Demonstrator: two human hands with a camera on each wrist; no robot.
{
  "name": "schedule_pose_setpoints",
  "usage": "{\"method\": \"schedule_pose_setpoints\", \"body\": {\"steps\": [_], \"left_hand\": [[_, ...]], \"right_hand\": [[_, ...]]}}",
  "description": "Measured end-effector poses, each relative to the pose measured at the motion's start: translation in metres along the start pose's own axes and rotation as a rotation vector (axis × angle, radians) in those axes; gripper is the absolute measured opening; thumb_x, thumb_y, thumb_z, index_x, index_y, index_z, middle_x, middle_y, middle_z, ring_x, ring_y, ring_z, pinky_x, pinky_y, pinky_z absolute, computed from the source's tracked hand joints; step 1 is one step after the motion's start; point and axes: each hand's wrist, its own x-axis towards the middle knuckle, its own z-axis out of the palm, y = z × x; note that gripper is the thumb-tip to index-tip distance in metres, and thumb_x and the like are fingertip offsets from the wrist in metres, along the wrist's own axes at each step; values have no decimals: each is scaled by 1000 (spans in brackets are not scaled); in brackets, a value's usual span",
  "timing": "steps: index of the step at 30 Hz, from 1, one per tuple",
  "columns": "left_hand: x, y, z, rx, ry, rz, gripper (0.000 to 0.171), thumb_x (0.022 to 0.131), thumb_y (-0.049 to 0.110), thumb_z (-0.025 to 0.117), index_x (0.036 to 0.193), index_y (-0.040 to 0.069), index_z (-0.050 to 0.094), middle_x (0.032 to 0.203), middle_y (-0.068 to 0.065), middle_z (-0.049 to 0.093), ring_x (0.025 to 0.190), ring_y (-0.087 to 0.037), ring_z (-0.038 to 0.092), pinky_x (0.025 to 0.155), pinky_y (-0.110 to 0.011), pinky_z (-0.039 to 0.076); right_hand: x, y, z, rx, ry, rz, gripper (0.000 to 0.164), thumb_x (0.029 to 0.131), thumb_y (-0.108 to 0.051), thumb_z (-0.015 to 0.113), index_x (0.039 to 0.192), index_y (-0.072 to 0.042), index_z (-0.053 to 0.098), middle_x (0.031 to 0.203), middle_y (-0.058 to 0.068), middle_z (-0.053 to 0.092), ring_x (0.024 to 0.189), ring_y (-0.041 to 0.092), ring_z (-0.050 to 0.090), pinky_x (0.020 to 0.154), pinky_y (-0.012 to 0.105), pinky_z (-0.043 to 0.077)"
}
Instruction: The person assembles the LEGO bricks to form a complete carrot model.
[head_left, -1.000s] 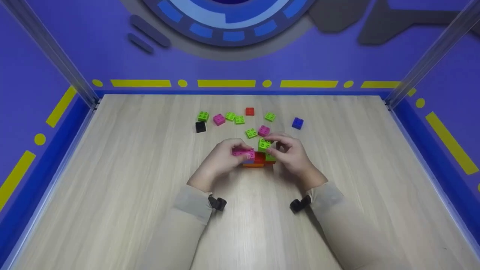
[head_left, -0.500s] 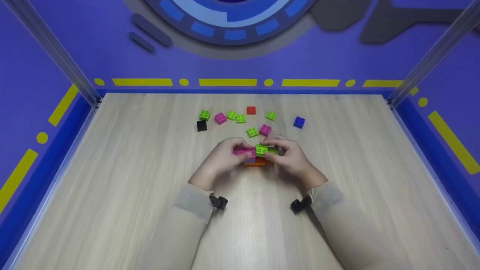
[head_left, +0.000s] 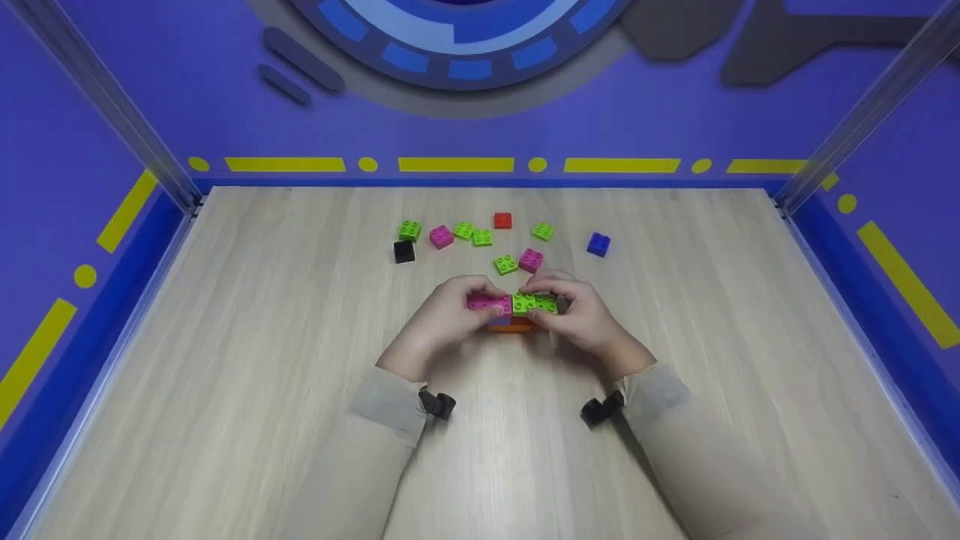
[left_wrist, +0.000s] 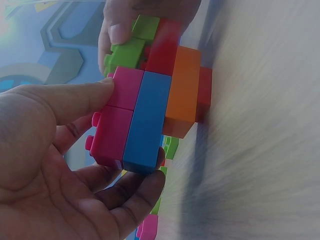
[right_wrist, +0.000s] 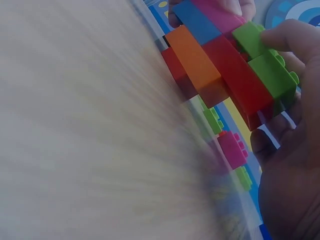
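At the table's middle, my left hand (head_left: 450, 319) grips the left end of a toy brick stack, thumb on the pink bricks (left_wrist: 112, 135) and fingers under the blue brick (left_wrist: 147, 120). My right hand (head_left: 585, 311) pinches a green brick (right_wrist: 250, 40) beside the pink ones. Red studs show in a narrow gap under this brick in the left wrist view. Another green brick (right_wrist: 274, 77) sits at the right end on a long red brick (right_wrist: 240, 77). Lower down come an orange brick (left_wrist: 182, 90) and a bottom red brick (left_wrist: 205, 92).
Loose bricks lie beyond the hands: several green ones, a pink brick (head_left: 531, 260), another pink brick (head_left: 441, 237), a red brick (head_left: 502, 220), a black brick (head_left: 404, 251) and a blue brick (head_left: 598, 244). Blue-purple panels wall the table (head_left: 300, 450) at back and sides.
The right hand has brought the green brick left and down, from above the stack to between the pink bricks and the other green one. The left hand keeps its grip on the stack.
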Motion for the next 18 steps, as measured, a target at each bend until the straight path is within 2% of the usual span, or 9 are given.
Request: {"method": "schedule_pose_setpoints", "body": {"steps": [6,11,18], "left_hand": [[-1,1,0,-3,2,-9,18,107,19,80,124,15,83,136,-8,79,135,-29,70,122,-51,53],[-1,-1,1,0,4,-18,17,107,20,80,123,17,83,134,-6,80,132,-28,72,120,-50,55],[0,-2,3,-6,2,-19,19,108,21,78,126,17,83,132,-5,81,130,-26,73,117,-49,57]], "right_hand": [[0,2,1,-5,-16,41,27,99,-7,84,126,-7,83,136,13,74,135,18,63,121,25,45],[0,3,4,20,-40,72,24,102,-10,84,125,-5,80,136,13,74,135,21,64,120,25,46],[0,-6,4,2,-92,102,25,104,-16,83,126,-7,77,129,11,75,121,21,66,106,23,51]]}}
